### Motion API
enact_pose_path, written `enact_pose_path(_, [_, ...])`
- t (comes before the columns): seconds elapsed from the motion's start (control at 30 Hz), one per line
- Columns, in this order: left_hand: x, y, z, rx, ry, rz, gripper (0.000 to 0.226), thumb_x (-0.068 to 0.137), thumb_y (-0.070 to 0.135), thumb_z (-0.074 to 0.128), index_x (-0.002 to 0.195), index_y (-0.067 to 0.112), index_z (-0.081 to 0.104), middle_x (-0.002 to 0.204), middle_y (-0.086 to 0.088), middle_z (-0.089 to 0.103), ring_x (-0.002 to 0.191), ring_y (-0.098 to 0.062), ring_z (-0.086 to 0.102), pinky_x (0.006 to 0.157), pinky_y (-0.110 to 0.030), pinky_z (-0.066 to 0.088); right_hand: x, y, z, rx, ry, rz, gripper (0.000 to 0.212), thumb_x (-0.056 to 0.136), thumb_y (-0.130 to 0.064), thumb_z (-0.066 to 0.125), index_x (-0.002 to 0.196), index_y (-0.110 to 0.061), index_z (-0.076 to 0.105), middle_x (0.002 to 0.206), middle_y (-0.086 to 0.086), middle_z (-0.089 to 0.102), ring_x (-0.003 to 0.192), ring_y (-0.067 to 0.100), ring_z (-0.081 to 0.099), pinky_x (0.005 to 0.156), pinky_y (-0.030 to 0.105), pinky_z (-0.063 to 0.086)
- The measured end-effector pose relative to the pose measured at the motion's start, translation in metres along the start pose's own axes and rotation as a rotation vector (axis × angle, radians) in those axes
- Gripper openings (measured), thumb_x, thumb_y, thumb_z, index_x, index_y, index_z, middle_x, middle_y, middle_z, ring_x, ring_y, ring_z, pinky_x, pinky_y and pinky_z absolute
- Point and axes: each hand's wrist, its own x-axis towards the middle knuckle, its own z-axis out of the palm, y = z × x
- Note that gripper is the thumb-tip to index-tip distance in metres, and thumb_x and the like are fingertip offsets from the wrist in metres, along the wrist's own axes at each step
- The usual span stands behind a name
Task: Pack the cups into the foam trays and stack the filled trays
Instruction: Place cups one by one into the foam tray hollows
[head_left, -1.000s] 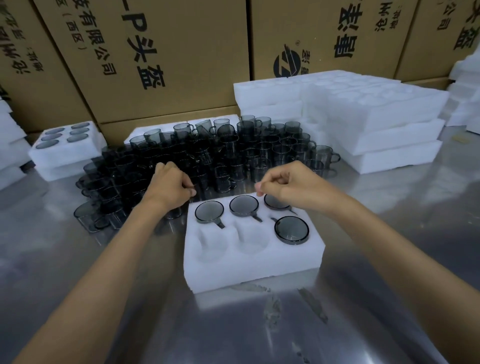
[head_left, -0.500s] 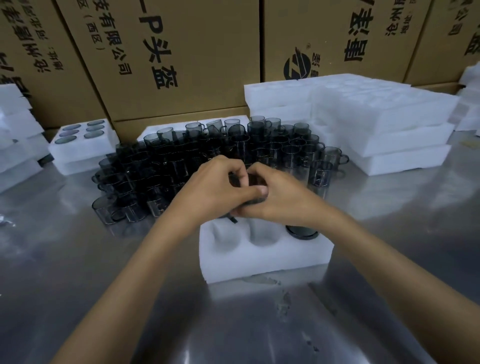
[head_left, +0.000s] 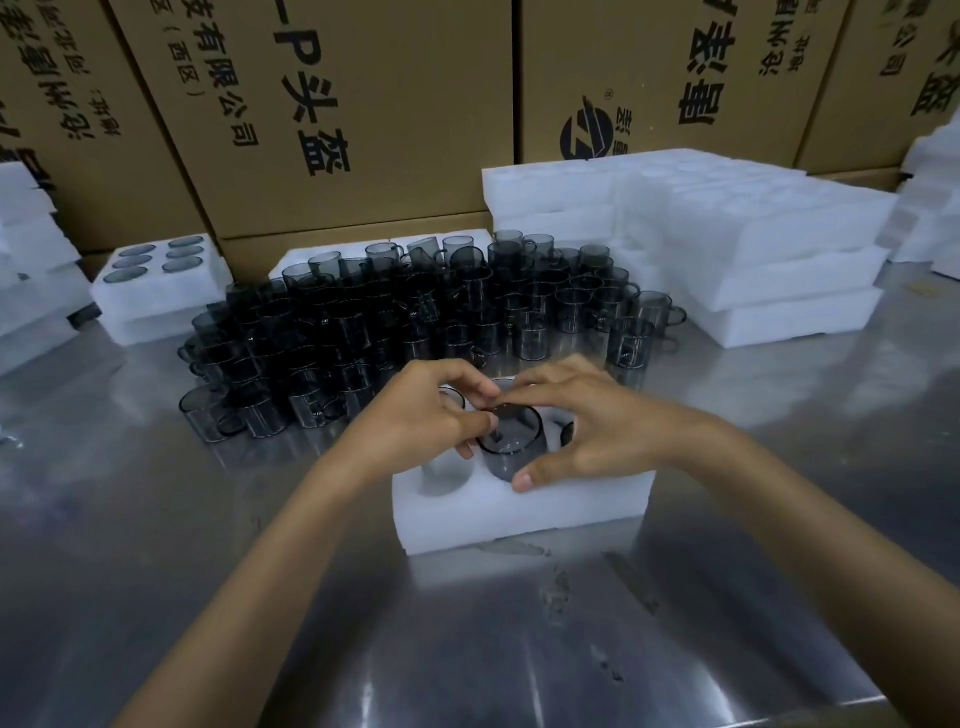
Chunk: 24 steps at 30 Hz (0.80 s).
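Note:
A white foam tray (head_left: 524, 512) lies on the steel table in front of me. Both hands meet over its near middle pocket, where a smoky grey cup (head_left: 511, 441) sits partly lowered in. My left hand (head_left: 415, 423) pinches the cup's rim from the left. My right hand (head_left: 587, 423) curls round it from the right, thumb on the foam at the front. The near left pocket (head_left: 447, 470) is bare. Cups in the far row are mostly hidden by my hands. A dense cluster of loose grey cups (head_left: 415, 322) stands behind the tray.
A filled foam tray stack (head_left: 156, 296) sits at the back left. Empty foam trays (head_left: 727, 249) are piled at the back right, more foam (head_left: 31, 270) at the far left. Cardboard boxes (head_left: 337, 104) wall off the back. The steel table (head_left: 467, 649) stretches toward me.
Both hands came together from the far row and brought a cup down toward me, into the near middle pocket. The camera moved closer.

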Motion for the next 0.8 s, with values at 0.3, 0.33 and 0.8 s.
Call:
enact_pose_path(0.3, [0.000,-0.013,0.007,0.195,0.068,0.056,0.009,0.085,0.030,0.075,0.077,0.032,0.073,0.085,0.013,0.063,0.077,-0.012,0.056,0.076,-0.030,0.047,-0.001,0.012,0.007,-0.027,-0.143,0.113,0.097,0.057,-0.100,0.030,0.145,-0.065,0.008,0.162,-0.026,-0.006,0.141,-0.009,-0.022,0.115,0.035,-0.014])
enact_pose_path(0.33, [-0.001,-0.017,0.007,0.191,0.064,0.074,0.006,0.085,0.031,0.075,0.079,0.032,0.073,0.089,0.012,0.060,0.081,-0.010,0.054,0.078,-0.028,0.046,-0.001,0.011,0.008,-0.036,-0.139,0.102,0.096,0.058,-0.099,0.031,0.145,-0.065,0.008,0.162,-0.026,-0.007,0.140,-0.009,-0.024,0.114,0.035,-0.016])
enact_pose_path(0.8, [-0.011,-0.032,0.023,0.259,0.140,0.227,0.005,0.086,0.031,0.074,0.091,0.031,0.075,0.097,0.012,0.057,0.100,-0.003,0.047,0.088,-0.019,0.038,-0.004,0.015,0.013,-0.130,-0.136,0.084,0.066,0.072,-0.089,0.028,0.133,-0.079,0.006,0.161,-0.025,-0.012,0.145,0.003,-0.028,0.117,0.041,-0.014])
